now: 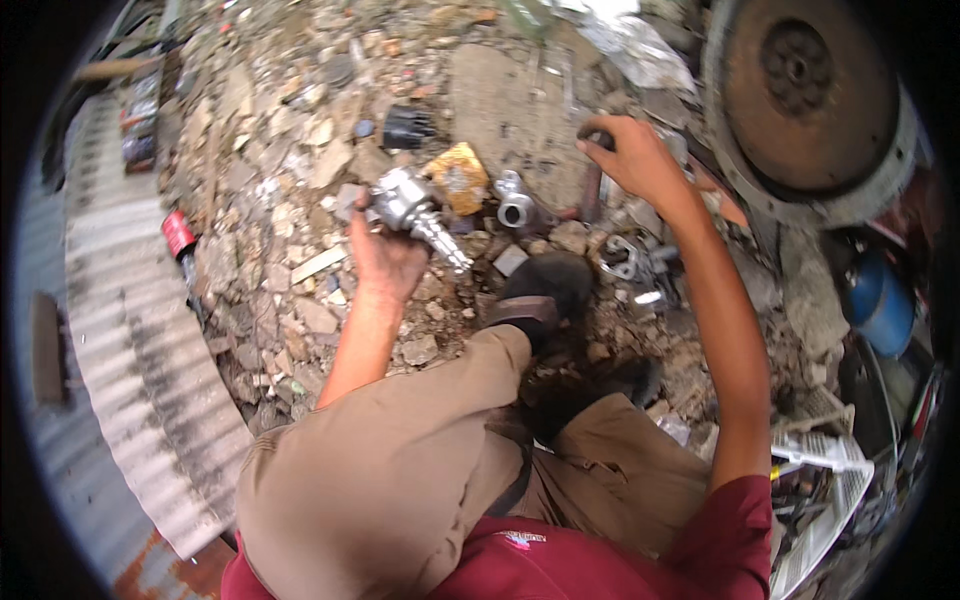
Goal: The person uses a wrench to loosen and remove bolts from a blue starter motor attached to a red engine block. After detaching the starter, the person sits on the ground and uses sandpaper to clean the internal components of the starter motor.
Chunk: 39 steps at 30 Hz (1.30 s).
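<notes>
My left hand (385, 262) is closed around a shiny metal part (408, 203), which has a wide rounded body and a stepped, ridged shaft pointing down to the right. It looks like a CV joint. Farther off on the right, my right hand (632, 152) grips a dark rounded object (597, 137) whose kind is unclear from blur. Between the hands lie a yellow greasy block (459, 178) and a small metal fitting with a round opening (514, 211). A black ribbed cup-like piece (406, 127) rests just beyond the metal part.
Rubble and broken stone cover the ground around a flat slab (500, 90). A large rusty disc (800, 95) stands at the far right, above a blue canister (880, 302). Corrugated sheets (150, 330) run along the left, beside a red-capped item (178, 234). My shoe (550, 285) is near the middle.
</notes>
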Motion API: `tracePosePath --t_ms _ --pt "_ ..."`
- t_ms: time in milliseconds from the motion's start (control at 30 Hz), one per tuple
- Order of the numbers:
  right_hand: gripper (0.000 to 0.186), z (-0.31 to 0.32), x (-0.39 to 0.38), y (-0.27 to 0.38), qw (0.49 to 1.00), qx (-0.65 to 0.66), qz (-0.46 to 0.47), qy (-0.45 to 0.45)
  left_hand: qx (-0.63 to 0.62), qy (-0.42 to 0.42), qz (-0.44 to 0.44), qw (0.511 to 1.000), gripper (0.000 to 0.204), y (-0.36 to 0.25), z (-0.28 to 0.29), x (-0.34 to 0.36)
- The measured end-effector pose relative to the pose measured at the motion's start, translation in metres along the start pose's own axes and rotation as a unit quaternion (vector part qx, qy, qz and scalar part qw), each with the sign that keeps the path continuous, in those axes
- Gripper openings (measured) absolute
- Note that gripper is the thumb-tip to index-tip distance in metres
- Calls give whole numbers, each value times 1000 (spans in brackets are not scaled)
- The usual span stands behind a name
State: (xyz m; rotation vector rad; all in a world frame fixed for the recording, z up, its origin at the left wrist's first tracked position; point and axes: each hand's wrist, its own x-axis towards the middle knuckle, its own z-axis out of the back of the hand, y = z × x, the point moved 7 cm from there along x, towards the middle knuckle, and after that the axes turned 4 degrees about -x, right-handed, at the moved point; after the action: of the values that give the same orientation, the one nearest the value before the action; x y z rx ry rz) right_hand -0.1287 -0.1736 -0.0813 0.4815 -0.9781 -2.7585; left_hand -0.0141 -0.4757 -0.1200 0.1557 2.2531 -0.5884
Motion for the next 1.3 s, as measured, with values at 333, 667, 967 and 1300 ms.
tracePosePath --t_ms 333,667,967,1300 --pt "32 -84 -40 -23 976 -145 137 92 33 85 150 984 81 52 -50 -3" --pt "22 10 -68 7 970 -221 39 90 57 283 244 926 76 63 -145 -66" --pt "50 169 -142 96 947 255 76 -183 145 436 190 867 77 7 -256 -167" --pt "23 156 -183 189 819 464 195 -277 247 472 52 845 73 -61 -309 -261"
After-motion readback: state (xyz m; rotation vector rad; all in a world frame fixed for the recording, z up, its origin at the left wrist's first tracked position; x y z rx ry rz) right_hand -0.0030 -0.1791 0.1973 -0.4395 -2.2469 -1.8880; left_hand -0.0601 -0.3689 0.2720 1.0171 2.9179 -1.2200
